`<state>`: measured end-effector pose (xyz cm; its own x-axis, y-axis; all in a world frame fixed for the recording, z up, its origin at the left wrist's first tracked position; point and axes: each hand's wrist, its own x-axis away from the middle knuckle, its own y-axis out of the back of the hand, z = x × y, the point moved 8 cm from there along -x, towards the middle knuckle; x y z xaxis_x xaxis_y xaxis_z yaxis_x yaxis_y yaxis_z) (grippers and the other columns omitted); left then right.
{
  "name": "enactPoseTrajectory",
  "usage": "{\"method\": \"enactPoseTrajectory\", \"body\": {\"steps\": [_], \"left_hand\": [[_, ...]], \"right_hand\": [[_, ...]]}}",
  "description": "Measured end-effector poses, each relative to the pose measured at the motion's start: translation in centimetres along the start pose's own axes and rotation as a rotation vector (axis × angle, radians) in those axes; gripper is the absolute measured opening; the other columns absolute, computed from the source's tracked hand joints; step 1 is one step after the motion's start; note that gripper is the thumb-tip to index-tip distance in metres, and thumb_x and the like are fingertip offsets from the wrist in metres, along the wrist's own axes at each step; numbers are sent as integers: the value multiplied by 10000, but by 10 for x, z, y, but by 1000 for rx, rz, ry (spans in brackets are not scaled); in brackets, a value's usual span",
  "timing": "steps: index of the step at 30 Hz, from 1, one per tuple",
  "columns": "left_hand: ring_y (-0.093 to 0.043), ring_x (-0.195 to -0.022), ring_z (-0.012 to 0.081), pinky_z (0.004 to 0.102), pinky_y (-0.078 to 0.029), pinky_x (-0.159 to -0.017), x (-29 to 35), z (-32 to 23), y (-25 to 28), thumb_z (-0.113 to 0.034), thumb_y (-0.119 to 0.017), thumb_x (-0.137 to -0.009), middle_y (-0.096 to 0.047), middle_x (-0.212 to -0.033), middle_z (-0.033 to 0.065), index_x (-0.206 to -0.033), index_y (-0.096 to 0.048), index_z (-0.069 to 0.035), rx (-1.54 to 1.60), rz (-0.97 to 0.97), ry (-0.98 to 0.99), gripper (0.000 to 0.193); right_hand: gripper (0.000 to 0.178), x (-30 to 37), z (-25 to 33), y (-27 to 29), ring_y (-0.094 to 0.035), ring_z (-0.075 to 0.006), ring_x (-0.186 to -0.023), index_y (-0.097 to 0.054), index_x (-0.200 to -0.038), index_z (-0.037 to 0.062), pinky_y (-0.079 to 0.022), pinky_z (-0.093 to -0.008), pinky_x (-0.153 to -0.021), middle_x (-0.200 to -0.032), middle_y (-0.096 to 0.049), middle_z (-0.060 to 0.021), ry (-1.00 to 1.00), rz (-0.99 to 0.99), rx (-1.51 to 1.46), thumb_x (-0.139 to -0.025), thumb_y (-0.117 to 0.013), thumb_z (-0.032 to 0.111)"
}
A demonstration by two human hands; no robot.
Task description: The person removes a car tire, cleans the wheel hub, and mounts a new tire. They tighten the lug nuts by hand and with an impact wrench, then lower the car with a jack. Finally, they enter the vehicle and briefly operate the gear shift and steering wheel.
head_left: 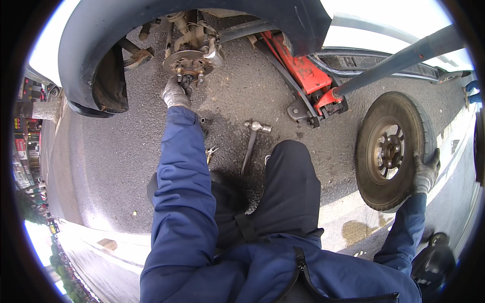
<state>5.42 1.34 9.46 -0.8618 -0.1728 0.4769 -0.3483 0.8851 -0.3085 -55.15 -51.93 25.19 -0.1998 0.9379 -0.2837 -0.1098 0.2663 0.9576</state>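
Note:
My left hand (176,94), in a grey work glove, reaches up to the wheel hub (189,74) under the wheel arch. Its fingers are closed around the lower part of the hub, beside the studs; their tips are partly hidden. Behind the hub sits a rusty brake disc (184,56) with a caliper (215,54). On the right, my gloved right hand (425,174) grips the tread edge of a removed wheel (367,151). That wheel stands upright, slightly tilted, its dusty spoked rim in view.
A red floor jack (303,70) stands under the car, its long grey handle (399,60) slanting up right. On the asphalt between my knees and the hub lie a hammer (251,144) and pliers (211,152). The dark wheel arch (96,38) overhangs my left hand.

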Motion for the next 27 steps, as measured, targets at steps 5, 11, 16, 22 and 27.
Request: {"method": "enactPoseTrajectory", "body": {"steps": [5,11,16,22,27], "left_hand": [[-512,-432,120,256,-418,-350,-7,-9,13,-187,-643,-835,-572,-608,43,-811,-566,-76,-70,-133,-226,137],[-532,-461,131,240,-435,-381,-14,5,3,-148,-644,-830,-580,-620,35,-801,-562,-68,61,60,27,118],[-509,-448,121,234,-408,-364,-3,-3,7,-173,-674,-822,-545,-582,23,-788,-569,-60,-6,-100,-136,158],[-508,-454,104,223,-413,-376,4,-1,-2,-138,-633,-844,-549,-592,19,-801,-565,-75,-1,49,10,103],[-464,-425,113,222,-368,-350,4,-3,0,-335,-463,-952,-554,-594,16,-805,-547,-88,-116,-48,-79,300]], "right_hand": [[938,-1,-1,-2,-411,-389,-1248,-308,-1429,150,-354,-433,-1034,-1375,-386,-234,19,-6,-4,-682,-746,508],[933,-2,-4,-4,-412,-390,-1247,-312,-1426,149,-349,-437,-1037,-1368,-392,-234,27,-21,-16,-681,-744,509],[936,-2,-5,-5,-404,-395,-1253,-309,-1427,149,-341,-444,-1042,-1369,-391,-236,43,-39,3,-680,-748,505],[940,-3,-9,-9,-392,-408,-1260,-311,-1426,147,-336,-445,-1044,-1366,-386,-259,40,-10,-70,-679,-749,513],[947,-3,-8,-9,-398,-403,-1257,-308,-1427,138,-335,-440,-1044,-1362,-391,-258,19,7,-59,-678,-750,514]]}}
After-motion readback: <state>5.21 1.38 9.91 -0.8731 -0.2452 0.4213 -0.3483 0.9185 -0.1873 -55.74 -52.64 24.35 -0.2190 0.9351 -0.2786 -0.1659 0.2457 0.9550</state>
